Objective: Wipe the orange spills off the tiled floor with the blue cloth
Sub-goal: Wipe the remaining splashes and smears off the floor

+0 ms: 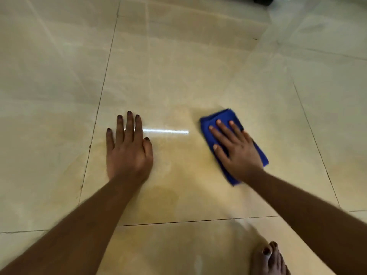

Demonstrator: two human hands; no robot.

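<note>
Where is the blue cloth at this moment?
In the head view the blue cloth lies flat on the tiled floor, right of centre, pressed under the right hand; the left hand rests on the same tile, apart from it.

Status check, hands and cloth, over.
Left hand flat on the floor. Right hand pressing the blue cloth. Faint orange film near. Nothing blocking.

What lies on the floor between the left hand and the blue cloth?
Head view: only tiled floor between left hand and blue cloth, with a faint orange smear and a bright light reflection.
</note>
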